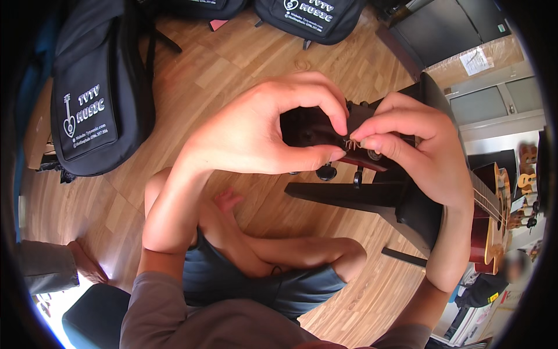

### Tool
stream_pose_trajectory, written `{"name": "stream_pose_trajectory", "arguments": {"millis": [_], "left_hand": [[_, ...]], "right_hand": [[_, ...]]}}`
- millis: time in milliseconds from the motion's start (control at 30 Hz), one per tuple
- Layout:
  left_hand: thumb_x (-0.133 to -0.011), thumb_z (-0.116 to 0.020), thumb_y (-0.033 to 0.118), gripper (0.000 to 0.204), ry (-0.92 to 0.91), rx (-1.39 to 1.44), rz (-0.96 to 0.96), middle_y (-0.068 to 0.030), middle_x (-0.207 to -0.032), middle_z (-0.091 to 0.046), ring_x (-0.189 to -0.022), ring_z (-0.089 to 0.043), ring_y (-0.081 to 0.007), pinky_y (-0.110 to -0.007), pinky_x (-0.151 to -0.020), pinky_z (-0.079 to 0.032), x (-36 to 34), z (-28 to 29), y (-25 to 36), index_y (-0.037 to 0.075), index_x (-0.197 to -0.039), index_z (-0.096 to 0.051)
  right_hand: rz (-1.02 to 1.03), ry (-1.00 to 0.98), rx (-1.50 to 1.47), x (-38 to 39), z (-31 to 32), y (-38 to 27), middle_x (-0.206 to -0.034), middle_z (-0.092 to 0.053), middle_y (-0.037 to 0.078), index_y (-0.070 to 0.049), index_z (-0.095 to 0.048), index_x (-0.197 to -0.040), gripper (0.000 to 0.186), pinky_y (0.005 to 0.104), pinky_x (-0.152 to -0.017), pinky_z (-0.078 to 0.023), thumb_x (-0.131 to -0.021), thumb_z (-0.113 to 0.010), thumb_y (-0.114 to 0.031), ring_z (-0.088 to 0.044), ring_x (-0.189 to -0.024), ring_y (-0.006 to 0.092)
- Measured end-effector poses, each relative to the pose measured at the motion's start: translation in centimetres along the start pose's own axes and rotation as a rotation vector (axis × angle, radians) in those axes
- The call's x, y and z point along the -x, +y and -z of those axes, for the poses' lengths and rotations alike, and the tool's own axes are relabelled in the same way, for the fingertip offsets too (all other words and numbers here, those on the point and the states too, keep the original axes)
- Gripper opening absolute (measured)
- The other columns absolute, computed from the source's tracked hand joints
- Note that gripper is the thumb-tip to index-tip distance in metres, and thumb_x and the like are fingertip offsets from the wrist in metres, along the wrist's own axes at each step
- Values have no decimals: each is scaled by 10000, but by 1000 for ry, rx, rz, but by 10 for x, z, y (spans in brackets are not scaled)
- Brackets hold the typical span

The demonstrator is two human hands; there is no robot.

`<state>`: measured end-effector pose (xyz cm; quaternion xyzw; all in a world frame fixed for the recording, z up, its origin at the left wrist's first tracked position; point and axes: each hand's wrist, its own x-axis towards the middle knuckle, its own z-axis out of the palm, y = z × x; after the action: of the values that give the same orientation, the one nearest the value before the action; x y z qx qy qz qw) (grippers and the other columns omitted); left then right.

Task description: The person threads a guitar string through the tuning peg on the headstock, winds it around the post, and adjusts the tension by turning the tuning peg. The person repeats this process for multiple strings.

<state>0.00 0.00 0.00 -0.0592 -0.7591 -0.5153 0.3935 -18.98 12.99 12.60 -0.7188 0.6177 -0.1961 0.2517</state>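
The right fingers point(383, 124) are pinching tightly a thin coiled string point(351, 145) over the dark guitar headstock point(308, 131), while the left fingers point(314, 158) are curving half-open beside it, this apparent string-handling step probably needing a steady, light pinch next.

Two grips point(261, 125), three black bags point(103, 96), one dark headstock point(305, 123), at least two tuning pegs point(326, 172), one large guitar body point(492, 225).
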Motion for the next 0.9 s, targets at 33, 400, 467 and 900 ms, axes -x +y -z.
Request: {"name": "stream_pose_trajectory", "arguments": {"millis": [33, 400, 467, 900], "left_hand": [[-761, -861, -5, 295, 0, 4, 4, -108, -1113, -696, -1019, -665, -239, -362, -906, -529, 0, -1, 0, 53, -1018, -729], [-756, -877, 14, 290, 32, -27, -37, -76, -1110, -686, -969, -666, -216, -332, -842, -551, 0, 0, -1, 63, -1011, -746], [-758, -875, 13, 291, 36, -9, -41, -73, -1109, -684, -963, -666, -213, -325, -838, -553, 0, 0, -2, 64, -1013, -745], [-758, -860, 4, 268, 53, -14, -38, -73, -1097, -672, -963, -663, -212, -322, -826, -549, 5, -1, -5, 57, -989, -736]], "right_hand": [[32, 3, 10, 1, -1, 2, -918, -677, 63, -9, -787, -1018, 120, 278, -734, -491, -910, -742, -32, -627, -833, 157], [117, 15, 121, -5, -2, -3, -822, -690, 47, -54, -797, -989, 121, 289, -709, -459, -874, -764, -35, -640, -731, 165], [136, 19, 162, -6, -1, -3, -823, -689, 43, -59, -796, -983, 121, 283, -713, -451, -868, -771, -29, -633, -724, 157], [85, 50, 121, -4, -6, -2, -839, -692, 33, -57, -791, -991, 160, 272, -701, -440, -847, -791, 13, -616, -719, 132]]}}
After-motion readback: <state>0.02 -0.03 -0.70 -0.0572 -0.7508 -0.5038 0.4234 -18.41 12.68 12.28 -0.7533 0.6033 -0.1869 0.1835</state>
